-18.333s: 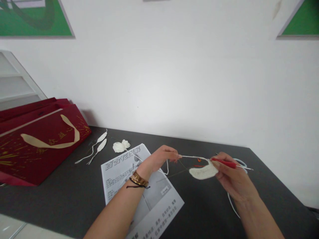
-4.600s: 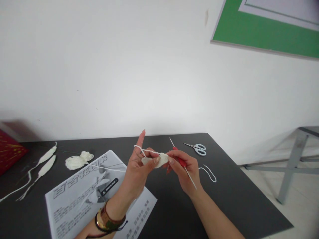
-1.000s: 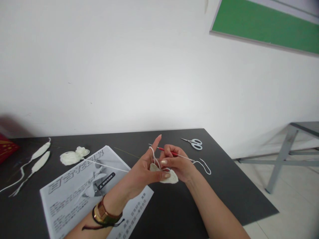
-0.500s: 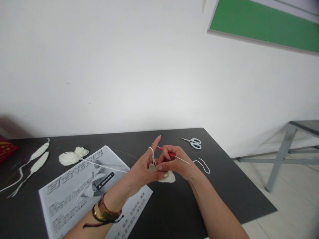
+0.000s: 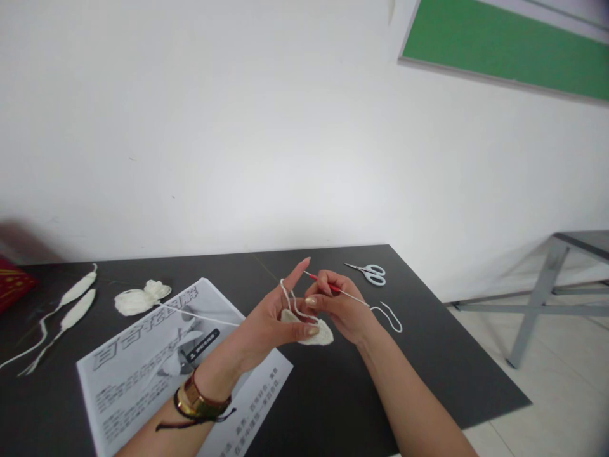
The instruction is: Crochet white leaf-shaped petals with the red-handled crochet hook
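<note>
My left hand (image 5: 278, 317) pinches a small cream crocheted piece (image 5: 320, 334) between thumb and fingers. White yarn (image 5: 288, 295) loops over its raised index finger. In my right hand (image 5: 335, 301) is a crochet hook (image 5: 335, 287) with a red grip, its tip up by the left index finger and its thin shaft pointing back over the wrist. The right thumb and fingers are just above the crocheted piece, close to the yarn strand. From the skein of white yarn (image 5: 136, 301), a strand runs across the printed sheet (image 5: 118, 381) and passes behind my left wrist.
Scissors with pale handles (image 5: 373, 274) lie beyond my right hand, near a loose white yarn end (image 5: 392, 317). Two white crocheted petals (image 5: 78, 309) with tails lie on the black table (image 5: 451, 381) at left. A red object (image 5: 14, 282) sits at the left edge; a metal-legged stool (image 5: 537, 298) stands right.
My right thumb has lifted off the crocheted piece, and the hook has shifted slightly up and right. More of the piece and the yarn strand between my hands now shows.
</note>
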Available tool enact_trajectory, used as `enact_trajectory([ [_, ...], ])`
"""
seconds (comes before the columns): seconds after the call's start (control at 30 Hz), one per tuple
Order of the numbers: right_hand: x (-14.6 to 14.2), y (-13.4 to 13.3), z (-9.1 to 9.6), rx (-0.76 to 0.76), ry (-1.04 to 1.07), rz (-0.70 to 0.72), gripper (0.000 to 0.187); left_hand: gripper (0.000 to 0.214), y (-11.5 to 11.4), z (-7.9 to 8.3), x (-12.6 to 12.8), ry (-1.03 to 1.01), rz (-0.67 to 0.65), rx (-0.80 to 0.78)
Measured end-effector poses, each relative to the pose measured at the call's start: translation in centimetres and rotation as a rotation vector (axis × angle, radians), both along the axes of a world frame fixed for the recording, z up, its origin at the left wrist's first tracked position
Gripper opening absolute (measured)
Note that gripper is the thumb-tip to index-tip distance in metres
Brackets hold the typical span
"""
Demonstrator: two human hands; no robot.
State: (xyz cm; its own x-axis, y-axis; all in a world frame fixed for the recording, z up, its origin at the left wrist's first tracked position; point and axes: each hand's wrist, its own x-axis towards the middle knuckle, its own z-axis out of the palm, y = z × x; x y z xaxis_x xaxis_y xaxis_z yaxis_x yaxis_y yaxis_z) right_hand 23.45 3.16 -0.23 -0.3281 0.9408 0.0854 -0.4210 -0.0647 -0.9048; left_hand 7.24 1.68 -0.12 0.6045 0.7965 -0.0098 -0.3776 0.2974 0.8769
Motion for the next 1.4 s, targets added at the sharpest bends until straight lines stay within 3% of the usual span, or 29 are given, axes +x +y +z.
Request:
enact_trajectory([
  [0.23, 1.2, -0.2, 0.8, 0.154, -0.088, 0.095, 0.041, 0.095, 0.1, 0.5, -0.3, -0.075, 0.03, -0.071],
  [0.53, 1.2, -0.4, 0.7, 0.188, -0.118, 0.178, 0.04, 0.089, -0.1, 0.7, -0.5, -0.101, -0.011, -0.152],
  [0.87, 0.7, -0.2, 0.2, 0.252, -0.027, -0.004, 0.04, 0.086, 0.0, 1.2, -0.6, -0.12, 0.049, -0.123],
  [1.2, 0.8, -0.6, 0.9, 0.384, -0.175, -0.152, 0.038, 0.079, -0.1, 1.3, 0.0, -0.082, 0.149, -0.013],
  [1.4, 0.7, -0.6, 1.0, 0.34, -0.19, -0.23, 0.036, 0.077, 0.0, 1.4, 0.0, -0.042, 0.171, 0.073],
])
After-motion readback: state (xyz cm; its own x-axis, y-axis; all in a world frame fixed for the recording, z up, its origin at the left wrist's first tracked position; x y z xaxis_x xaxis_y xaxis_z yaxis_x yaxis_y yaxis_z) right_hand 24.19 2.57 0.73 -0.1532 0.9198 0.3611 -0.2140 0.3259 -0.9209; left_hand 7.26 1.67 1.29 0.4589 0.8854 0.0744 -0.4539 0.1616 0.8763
